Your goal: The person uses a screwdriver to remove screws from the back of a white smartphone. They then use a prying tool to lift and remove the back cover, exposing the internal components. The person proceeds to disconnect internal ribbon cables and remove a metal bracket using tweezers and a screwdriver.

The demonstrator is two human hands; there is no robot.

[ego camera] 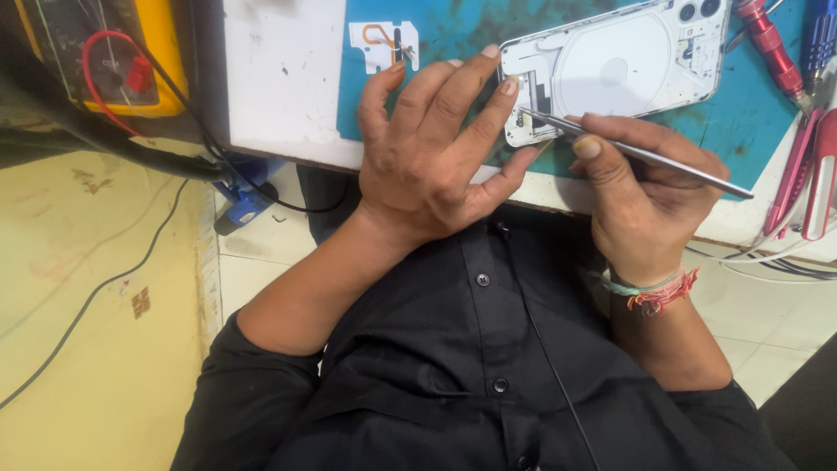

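A white smartphone (619, 70) with its back cover off lies on the blue mat (462, 26) near the front edge of the surface (279, 78), camera end toward the right. The left hand (427, 148) rests spread over the mat, its grip released, fingertips (510, 85) pressing the phone's lower end to steady it. The right hand (641, 196) has its grip clenched around metal tweezers (636, 150), whose tips meet the exposed parts at the phone's lower corner, just beside the left fingertips.

A small white part with an orange flex strip (382, 41) lies on the mat near its left edge. A red screwdriver (772, 48) and pink-handled tools (806, 170) lie at the right edge; a yellow meter (113, 52) with a red lead stands at the far left.

The risk, as I judge it: the phone sits close to the front edge, so a hard pry could slide it off, and a slipped tweezer tip could scratch the board or tear a thin flex.
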